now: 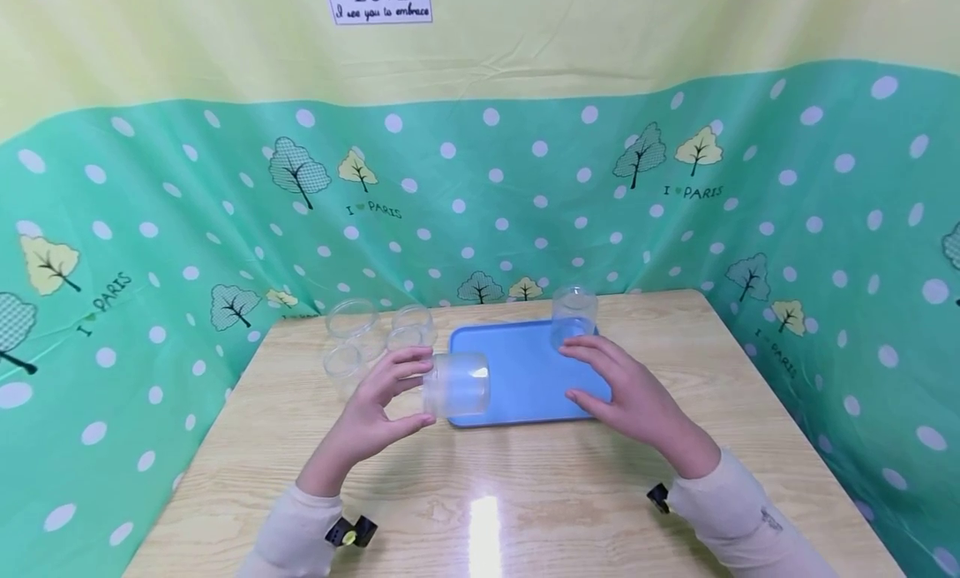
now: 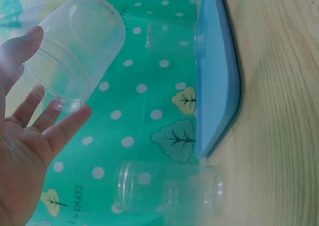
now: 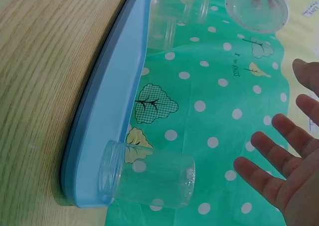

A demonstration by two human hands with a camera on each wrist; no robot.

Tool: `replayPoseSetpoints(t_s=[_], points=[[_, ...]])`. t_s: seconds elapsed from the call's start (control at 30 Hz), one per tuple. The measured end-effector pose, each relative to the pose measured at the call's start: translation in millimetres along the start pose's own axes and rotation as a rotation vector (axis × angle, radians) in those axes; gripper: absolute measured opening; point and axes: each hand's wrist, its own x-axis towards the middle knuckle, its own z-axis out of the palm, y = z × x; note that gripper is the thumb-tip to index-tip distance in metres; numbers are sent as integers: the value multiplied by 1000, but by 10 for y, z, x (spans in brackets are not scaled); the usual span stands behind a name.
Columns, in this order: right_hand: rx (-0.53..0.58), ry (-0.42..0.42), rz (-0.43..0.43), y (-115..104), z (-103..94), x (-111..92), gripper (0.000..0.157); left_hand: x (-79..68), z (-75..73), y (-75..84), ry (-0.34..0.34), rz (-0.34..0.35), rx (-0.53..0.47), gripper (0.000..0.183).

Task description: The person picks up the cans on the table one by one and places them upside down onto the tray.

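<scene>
Clear jar (image 1: 457, 385) in left hand (image 1: 367, 418), open room down to tray rim (image 1: 525, 422)

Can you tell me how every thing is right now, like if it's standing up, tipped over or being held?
Left hand: gripping a jar
Right hand: open, holding nothing
Held jar: off the table, tipped on its side, see-through
Blue tray: lying flat on the table
Tray jar: upside down on the tray
Other clear jars: standing left of the tray; overlapping, so hard to count
Dotted cloth: hanging behind the table
</scene>
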Motion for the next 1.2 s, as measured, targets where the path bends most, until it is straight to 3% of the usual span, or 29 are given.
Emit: replayPoseSetpoints(t_s=[0.5, 1.2], points=[[87, -41, 4, -27, 19, 12, 64, 36, 76, -27, 22, 3, -78, 65], [274, -53, -25, -115, 67, 46, 65, 26, 341, -40, 92, -11, -201, 63]])
